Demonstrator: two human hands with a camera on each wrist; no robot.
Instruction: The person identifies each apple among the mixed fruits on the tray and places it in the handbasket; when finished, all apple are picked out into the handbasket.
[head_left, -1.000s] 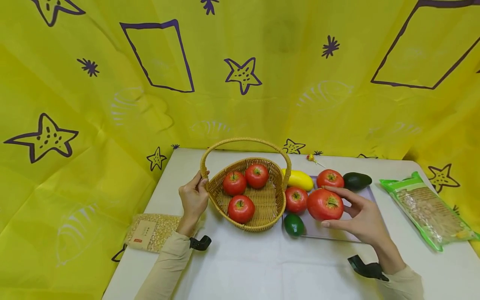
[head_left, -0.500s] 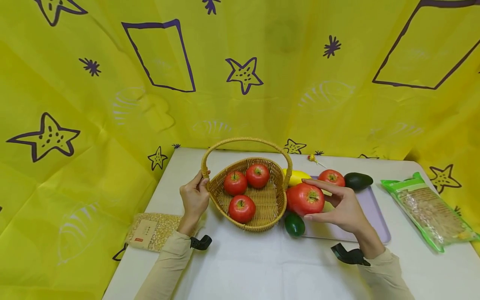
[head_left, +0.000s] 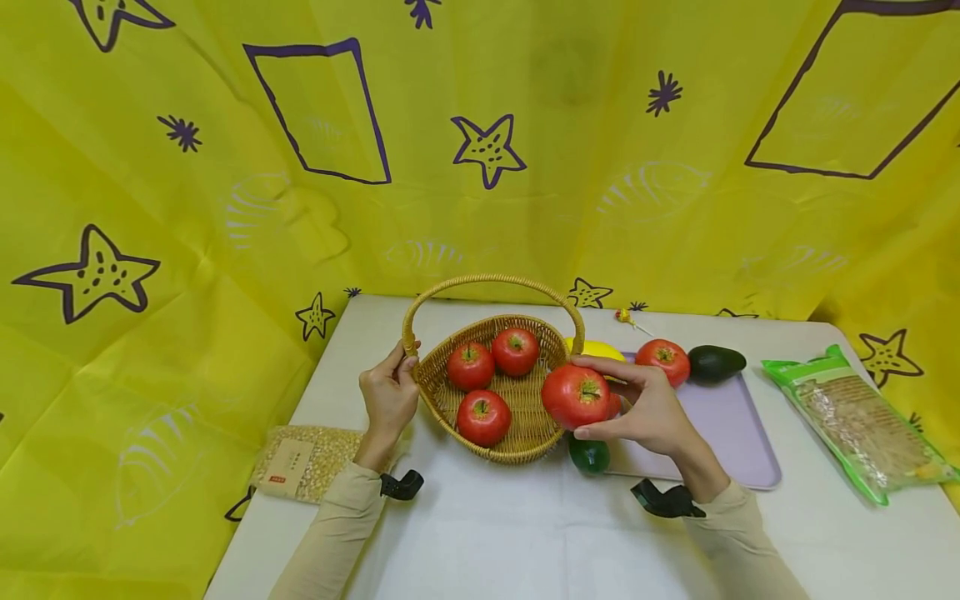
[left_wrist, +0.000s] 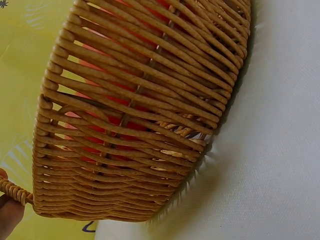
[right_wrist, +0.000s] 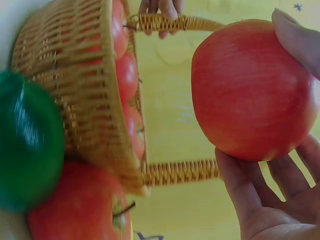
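Observation:
My left hand (head_left: 388,396) grips the handle of a wicker basket (head_left: 536,429) low on its left side; in the left wrist view the woven wall (left_wrist: 135,100) fills the frame. Inside the basket lie three red apples, one of them the front apple (head_left: 483,417). Between thumb and fingers my right hand (head_left: 645,408) pinches another red apple (head_left: 576,397), raised at the basket's right rim. The right wrist view shows this held apple (right_wrist: 252,90) apart from the basket. Behind it, one more apple (right_wrist: 80,202) sits beside the basket, mostly hidden in the head view.
A lilac tray (head_left: 738,433) at right bears an apple (head_left: 663,362) and a dark avocado (head_left: 716,364). A green avocado-like fruit (head_left: 589,454) and a yellow fruit (head_left: 596,348) lie near the basket. Around them are a lollipop (head_left: 624,317), a green-edged packet (head_left: 862,425) and a grain bag (head_left: 307,462).
My right hand has carried the pinched apple leftward from above the tray to the basket's right rim. The left hand and the basket have stayed in place.

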